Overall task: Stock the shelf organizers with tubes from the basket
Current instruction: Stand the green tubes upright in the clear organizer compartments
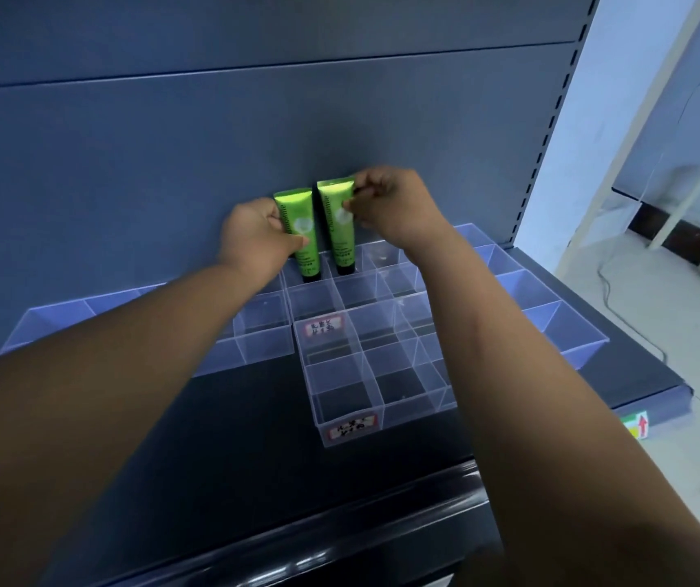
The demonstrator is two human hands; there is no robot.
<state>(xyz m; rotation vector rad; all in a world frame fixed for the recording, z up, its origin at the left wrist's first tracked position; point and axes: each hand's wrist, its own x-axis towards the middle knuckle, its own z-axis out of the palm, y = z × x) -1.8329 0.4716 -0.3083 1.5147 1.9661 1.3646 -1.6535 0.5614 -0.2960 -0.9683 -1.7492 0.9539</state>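
Note:
Two green tubes with black caps stand upright, cap down, in the back row of a clear compartmented organizer (341,377) on the dark shelf. My left hand (255,239) grips the left tube (299,224) at its middle. My right hand (390,205) pinches the right tube (335,213) near its top. Both tubes lean against the blue back panel, side by side. The basket is out of view.
More clear organizers stand to the left (250,332) and right (551,315) along the shelf. The shelf's front edge (339,523) runs below my forearms. At the right, a slotted upright (551,133) ends the shelf unit; light floor with a cable lies beyond.

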